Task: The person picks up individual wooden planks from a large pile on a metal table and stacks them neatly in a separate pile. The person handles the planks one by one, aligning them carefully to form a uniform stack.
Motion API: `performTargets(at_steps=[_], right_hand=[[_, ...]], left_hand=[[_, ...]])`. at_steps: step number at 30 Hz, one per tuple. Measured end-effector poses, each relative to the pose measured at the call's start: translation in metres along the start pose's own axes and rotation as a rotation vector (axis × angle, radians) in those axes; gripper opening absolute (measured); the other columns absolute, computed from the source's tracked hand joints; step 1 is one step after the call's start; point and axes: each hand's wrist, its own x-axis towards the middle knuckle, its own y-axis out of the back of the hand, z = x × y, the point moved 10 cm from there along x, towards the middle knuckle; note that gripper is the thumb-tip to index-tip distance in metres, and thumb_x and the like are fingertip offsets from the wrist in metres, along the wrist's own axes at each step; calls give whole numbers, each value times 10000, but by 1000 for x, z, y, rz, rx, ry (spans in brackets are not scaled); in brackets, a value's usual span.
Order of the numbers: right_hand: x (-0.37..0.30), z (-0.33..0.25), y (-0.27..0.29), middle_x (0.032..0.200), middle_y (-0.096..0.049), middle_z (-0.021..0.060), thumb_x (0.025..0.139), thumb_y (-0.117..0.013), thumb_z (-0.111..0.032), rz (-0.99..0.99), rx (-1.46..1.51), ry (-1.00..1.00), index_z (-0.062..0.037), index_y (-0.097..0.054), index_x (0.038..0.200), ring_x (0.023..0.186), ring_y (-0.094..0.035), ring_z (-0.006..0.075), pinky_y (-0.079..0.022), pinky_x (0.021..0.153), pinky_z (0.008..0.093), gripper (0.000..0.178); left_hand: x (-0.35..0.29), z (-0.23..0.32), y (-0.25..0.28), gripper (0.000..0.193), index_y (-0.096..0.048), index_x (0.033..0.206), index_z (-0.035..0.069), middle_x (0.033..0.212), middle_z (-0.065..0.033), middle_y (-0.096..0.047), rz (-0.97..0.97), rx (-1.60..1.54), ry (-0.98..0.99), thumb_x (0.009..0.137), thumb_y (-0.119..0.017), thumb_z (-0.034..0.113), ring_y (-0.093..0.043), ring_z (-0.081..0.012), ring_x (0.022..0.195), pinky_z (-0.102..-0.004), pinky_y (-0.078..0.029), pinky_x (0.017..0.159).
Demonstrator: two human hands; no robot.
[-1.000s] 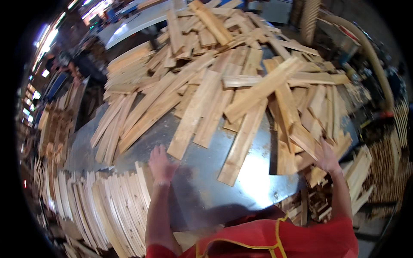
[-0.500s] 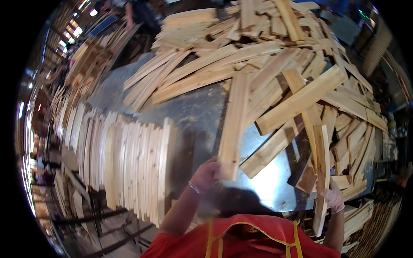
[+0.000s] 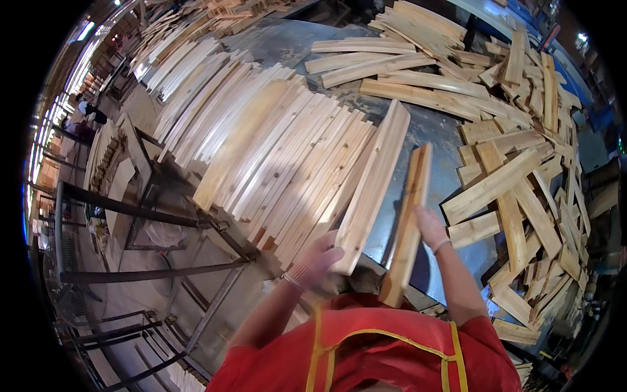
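My left hand is closed round the near end of a pale wooden board. That board slants away from me, its broad face turned up, along the right end of a long row of boards packed side by side. Whether it touches the row's last board, I cannot tell. A second wooden board, turned with its narrow edge up, is gripped near its middle by my right hand. Its near end reaches almost to my red apron, and a strip of the metal tabletop shows between the two boards.
A jumbled heap of loose boards covers the right of the table. More boards lie flat at the far side, near a neat stack. At the left stands a dark metal frame beside the table.
My view has swung left toward the packed row. Both hands have carried their boards over to the row's right end, and the right hand's board has come closer to the left one.
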Motion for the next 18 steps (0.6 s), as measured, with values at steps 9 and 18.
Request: performTargets(at_steps=[9, 18], right_hand=[[11, -142, -88, 1166, -678, 189, 1005, -674, -516, -171, 1288, -319, -38, -581, 1352, 1090, -684, 327, -586, 965, 484, 598], [4, -20, -69, 1102, -676, 209, 999, -624, -455, 104, 1095, -392, -47, -618, 1262, 973, -693, 348, -597, 873, 477, 486]], left_hand=[[-45, 33, 12, 622, -545, 1446, -22, 1090, -218, -710, 195, 1110, -133, 931, -663, 307, -691, -369, 1027, -435, -555, 926], [-125, 28, 186, 552, -547, 1403, 46, 1343, -152, -606, 1190, 480, -624, 957, -708, 328, -646, -381, 1165, -573, -526, 987]])
